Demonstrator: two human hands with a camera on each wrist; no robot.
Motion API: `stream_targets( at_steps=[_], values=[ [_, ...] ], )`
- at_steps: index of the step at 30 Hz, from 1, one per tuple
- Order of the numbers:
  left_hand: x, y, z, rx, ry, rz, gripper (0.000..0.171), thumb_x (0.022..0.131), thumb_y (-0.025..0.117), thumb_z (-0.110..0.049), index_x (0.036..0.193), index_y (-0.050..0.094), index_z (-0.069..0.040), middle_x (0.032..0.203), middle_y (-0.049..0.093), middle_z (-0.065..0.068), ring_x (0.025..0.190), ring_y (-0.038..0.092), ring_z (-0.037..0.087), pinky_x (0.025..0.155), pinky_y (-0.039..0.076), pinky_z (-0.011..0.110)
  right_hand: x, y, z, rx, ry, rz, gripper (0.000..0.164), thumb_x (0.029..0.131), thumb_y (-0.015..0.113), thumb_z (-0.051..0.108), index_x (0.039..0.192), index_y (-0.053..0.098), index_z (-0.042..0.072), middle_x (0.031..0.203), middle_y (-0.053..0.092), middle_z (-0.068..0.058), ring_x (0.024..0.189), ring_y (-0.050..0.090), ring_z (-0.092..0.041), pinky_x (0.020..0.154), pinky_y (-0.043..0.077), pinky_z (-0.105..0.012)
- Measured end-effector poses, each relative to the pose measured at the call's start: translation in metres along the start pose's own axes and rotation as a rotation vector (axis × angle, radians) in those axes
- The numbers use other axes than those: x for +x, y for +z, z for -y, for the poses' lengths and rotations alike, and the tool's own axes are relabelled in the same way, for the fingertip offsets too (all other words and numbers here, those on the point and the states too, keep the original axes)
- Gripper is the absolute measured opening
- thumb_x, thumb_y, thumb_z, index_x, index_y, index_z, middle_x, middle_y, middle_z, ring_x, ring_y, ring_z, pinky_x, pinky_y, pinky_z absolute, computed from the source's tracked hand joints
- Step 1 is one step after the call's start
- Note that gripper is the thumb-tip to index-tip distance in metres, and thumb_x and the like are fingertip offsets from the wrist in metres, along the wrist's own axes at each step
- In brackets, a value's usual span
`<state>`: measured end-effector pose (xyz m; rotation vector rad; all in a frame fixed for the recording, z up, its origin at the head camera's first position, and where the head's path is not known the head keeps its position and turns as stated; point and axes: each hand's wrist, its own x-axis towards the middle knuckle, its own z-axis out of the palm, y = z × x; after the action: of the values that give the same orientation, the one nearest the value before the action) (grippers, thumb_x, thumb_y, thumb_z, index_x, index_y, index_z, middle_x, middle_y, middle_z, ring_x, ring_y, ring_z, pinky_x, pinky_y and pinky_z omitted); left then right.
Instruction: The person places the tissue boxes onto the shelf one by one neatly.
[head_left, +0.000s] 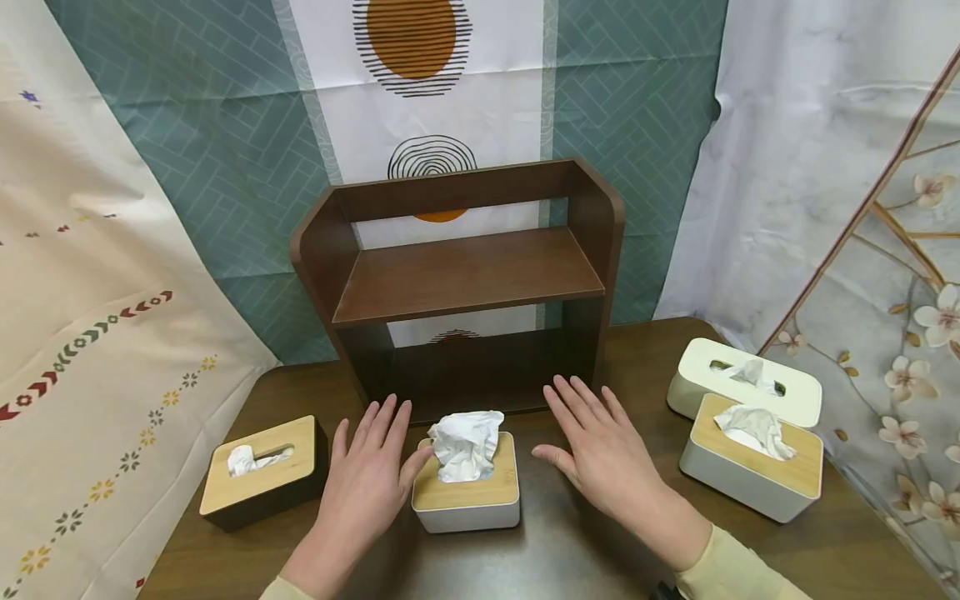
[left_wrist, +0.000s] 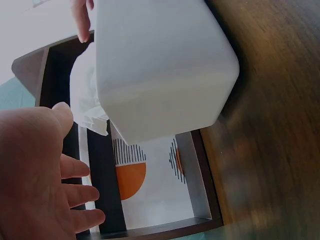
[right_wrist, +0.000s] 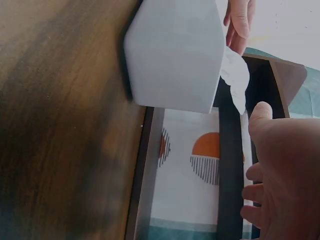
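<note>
Between my two hands stands a small tissue box [head_left: 467, 498] with a grey-white body, a bamboo lid and a tissue [head_left: 467, 446] poking up from its slot. My left hand [head_left: 369, 477] is just left of it, fingers straight and spread, the thumb close to the lid's left edge in the head view. Farther off on the other side, my right hand [head_left: 600, 450] hovers with straight fingers and holds nothing. Both wrist views show the box's pale side [left_wrist: 165, 75] large, with the hands apart from each other.
A dark brown two-tier shelf [head_left: 468, 275] stands behind the box on the wooden table [head_left: 555, 558]. At left lies a black tissue box with a bamboo lid [head_left: 262, 467]. At right are a cream tissue box [head_left: 742, 379] and a grey one with a bamboo lid [head_left: 750, 458].
</note>
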<state>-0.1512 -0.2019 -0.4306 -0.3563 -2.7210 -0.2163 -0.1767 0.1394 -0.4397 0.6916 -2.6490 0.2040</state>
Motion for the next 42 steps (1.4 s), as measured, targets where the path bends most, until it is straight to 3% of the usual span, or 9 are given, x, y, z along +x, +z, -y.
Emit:
stream_targets(
  at_steps=[23,35,42],
  values=[
    [-0.014,0.004,-0.002,-0.027,-0.004,0.025,0.073,0.109,0.066,-0.053,0.165,0.052,-0.008,0.168,0.049,0.019,0.158,0.041,0.045,0.123,0.026,0.075,-0.011,0.007,0.009,0.026,-0.024,0.007,0.086,0.105,0.064,0.064,0.169,0.046,0.008,0.175,0.04,-0.012,0.162,0.036,-0.036,0.129,0.029,-0.064],
    [-0.023,0.009,-0.004,-0.054,-0.031,0.053,0.072,0.109,0.067,-0.052,0.163,0.054,-0.007,0.166,0.052,0.019,0.156,0.044,0.045,0.122,0.029,0.075,-0.016,0.009,0.018,0.048,-0.06,-0.001,0.085,0.108,0.055,0.068,0.168,0.047,0.009,0.174,0.043,-0.011,0.16,0.04,-0.035,0.128,0.031,-0.063],
    [-0.03,0.014,-0.002,-0.061,-0.026,0.07,0.073,0.109,0.066,-0.054,0.163,0.054,-0.006,0.164,0.054,0.017,0.153,0.047,0.044,0.121,0.03,0.074,-0.019,0.012,0.027,0.072,-0.072,0.038,0.083,0.108,0.057,0.066,0.167,0.048,0.008,0.173,0.045,-0.013,0.159,0.042,-0.035,0.128,0.031,-0.063]
  ],
)
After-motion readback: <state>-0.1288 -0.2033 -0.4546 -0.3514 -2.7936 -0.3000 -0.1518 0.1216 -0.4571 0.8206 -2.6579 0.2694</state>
